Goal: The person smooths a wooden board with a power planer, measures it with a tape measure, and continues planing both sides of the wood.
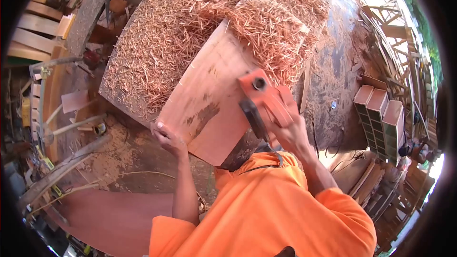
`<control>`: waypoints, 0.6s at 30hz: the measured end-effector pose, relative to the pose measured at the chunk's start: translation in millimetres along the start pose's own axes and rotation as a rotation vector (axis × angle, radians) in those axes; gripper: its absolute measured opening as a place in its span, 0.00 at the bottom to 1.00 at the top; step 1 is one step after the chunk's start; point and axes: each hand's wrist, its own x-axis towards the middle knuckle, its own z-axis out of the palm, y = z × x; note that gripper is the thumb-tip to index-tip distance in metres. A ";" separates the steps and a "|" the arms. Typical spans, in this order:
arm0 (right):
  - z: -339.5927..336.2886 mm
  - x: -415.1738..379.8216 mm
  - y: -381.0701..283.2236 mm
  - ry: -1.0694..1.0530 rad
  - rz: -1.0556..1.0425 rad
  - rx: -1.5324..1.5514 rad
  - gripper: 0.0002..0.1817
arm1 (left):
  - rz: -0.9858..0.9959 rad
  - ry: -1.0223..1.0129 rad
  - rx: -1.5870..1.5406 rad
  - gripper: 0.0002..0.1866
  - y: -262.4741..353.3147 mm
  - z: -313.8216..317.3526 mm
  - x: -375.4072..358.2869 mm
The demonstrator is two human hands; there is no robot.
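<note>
A wide wooden board (204, 90) lies slanted on the workbench, pale reddish with dark rough patches near its middle. My left hand (169, 140) grips its lower left edge, the thumb on top and the other fingers partly hidden. My right hand (289, 131) is wrapped round the handle of an orange-red electric planer (259, 90) with a black side. The planer sits at the board's right side and looks slightly blurred; its sole is hidden. Curly wood shavings (273, 38) cover the far end of the board.
A thick heap of shavings (152, 52) spreads over the workbench (323, 81). Stacked boxed-in wooden pieces (378, 114) stand at the right. Planks (35, 33) and poles (71, 159) crowd the left. A large reddish sheet (119, 219) lies low on the left. A cord (314, 133) runs beside my right arm.
</note>
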 end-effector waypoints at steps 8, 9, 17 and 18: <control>-29.0 34.3 3.1 -0.082 0.049 0.015 0.11 | 0.057 -0.008 0.059 0.26 -0.5 -2.2 -0.6; -30.3 47.8 3.5 -0.141 -0.068 -0.100 0.09 | 0.057 -0.013 0.071 0.26 1.5 -4.0 -0.8; 2.3 176.4 -51.4 0.062 -1.039 -0.647 0.02 | -0.033 -0.007 0.050 0.28 5.8 -2.6 -1.6; 10.7 200.2 -51.2 -0.005 -0.939 -0.839 0.02 | -0.038 -0.027 0.045 0.29 3.9 -4.1 -0.5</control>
